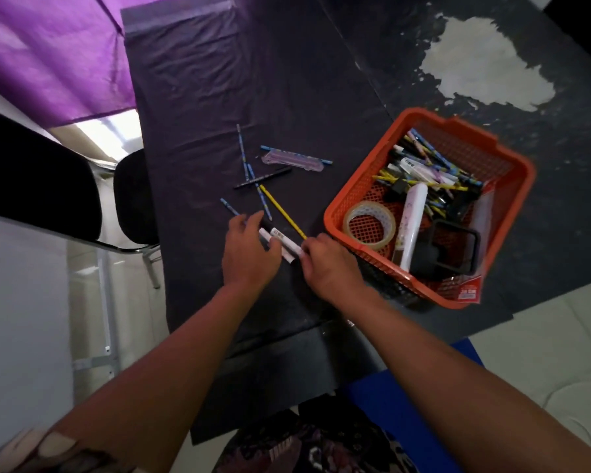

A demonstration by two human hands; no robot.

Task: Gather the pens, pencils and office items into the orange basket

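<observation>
The orange basket (352,196) stands at the right of the dark table, holding many pens and pencils, a tape roll (369,225), a white tube and black items. Left of it lie loose blue patterned pencils (243,155), a black pen (263,178), a yellow pencil (285,216) and a clear pink case (291,162). Two white markers (284,242) lie between my hands. My left hand (248,252) rests over their left ends, fingers spread. My right hand (328,264) pinches their right ends.
A black chair (135,196) stands at the table's left edge. Purple cloth (48,49) hangs at the upper left. The table's far right has a worn white patch (481,59). A blue object (389,404) sits below the near edge.
</observation>
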